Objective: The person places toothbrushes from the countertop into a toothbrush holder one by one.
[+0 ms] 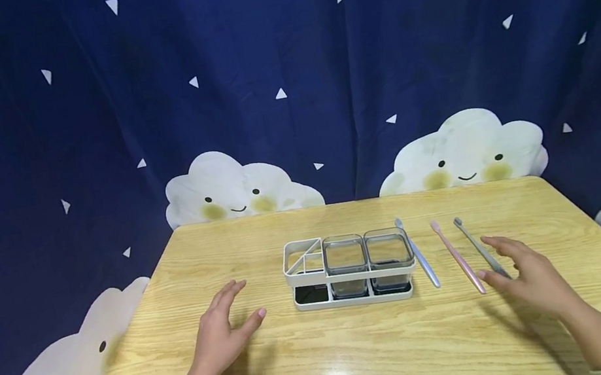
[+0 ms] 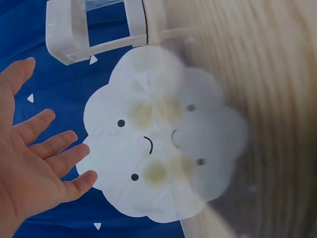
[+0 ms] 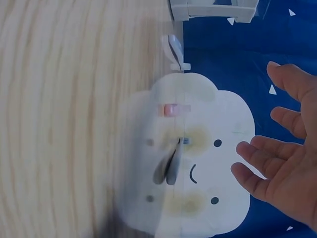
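Two bare hands lie nearest the head camera: the left hand (image 1: 223, 333) and the right hand (image 1: 533, 278), both released, fingers spread and slack, grasping nothing. Largest of all is the dark blue curtain (image 1: 251, 36), scattered with white triangles, which fills the background. Before it stands the glossy wood-grain table (image 1: 215, 248), with both hands raised above its surface. Along its far edge show two smiling cloud prints, a left cloud (image 1: 246, 183) and a right cloud (image 1: 461, 150). Near the middle of the table sits a white two-tier toothbrush holder (image 1: 306, 277), well apart from either hand, though the left is the nearer. Its left section is split by slanted dividers into small slots; in the other two sections stand clear square tumblers, a middle tumbler (image 1: 344, 256) and a right tumbler (image 1: 389, 252), both upright. Slimmest are three toothbrushes lying on the wood to the right of the holder, heads toward the curtain, handles slanting nearer and rightward: a blue toothbrush (image 1: 422, 259) just beside the holder, then a pink toothbrush (image 1: 456, 255), then a grey toothbrush (image 1: 484, 253), the latter two with handle ends near the right hand's fingers.
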`<state>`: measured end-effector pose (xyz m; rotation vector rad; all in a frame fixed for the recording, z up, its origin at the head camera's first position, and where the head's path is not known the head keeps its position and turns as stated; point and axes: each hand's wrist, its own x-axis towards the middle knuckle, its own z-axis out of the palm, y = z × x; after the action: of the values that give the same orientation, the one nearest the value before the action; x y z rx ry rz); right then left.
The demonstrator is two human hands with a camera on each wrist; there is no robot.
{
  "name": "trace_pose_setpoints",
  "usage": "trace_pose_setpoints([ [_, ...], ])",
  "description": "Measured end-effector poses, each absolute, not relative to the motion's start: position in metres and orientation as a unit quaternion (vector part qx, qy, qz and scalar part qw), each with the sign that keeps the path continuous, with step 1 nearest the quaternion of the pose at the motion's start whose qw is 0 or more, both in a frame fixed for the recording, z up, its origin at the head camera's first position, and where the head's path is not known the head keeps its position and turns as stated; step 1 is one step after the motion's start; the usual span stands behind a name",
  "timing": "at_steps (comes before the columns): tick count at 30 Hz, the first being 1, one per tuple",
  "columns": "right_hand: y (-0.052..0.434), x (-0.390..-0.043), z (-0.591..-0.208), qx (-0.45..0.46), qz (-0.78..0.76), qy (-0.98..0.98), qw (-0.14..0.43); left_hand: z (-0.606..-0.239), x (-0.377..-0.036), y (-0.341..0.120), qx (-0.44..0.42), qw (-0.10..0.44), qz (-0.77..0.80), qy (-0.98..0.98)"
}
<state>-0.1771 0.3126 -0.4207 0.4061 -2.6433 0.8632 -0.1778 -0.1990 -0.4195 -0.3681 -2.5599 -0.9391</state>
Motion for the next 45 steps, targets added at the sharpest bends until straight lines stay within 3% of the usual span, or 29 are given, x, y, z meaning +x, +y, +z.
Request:
trace_pose_setpoints([
  [13, 0.305, -0.189, -0.429, 0.145, 0.356, -0.910, 0.156, -0.424, -0.186, -0.196, -0.128, 0.136, -0.445, -0.876],
  [19, 0.305, -0.192, -0.430, 0.146, 0.392, -0.899, 0.128, -0.424, -0.188, -0.189, -0.125, 0.129, -0.470, -0.864],
  [45, 0.306, -0.214, -0.440, 0.160, 0.477, -0.857, 0.109, -0.424, -0.209, -0.176, -0.141, 0.069, -0.518, -0.841],
])
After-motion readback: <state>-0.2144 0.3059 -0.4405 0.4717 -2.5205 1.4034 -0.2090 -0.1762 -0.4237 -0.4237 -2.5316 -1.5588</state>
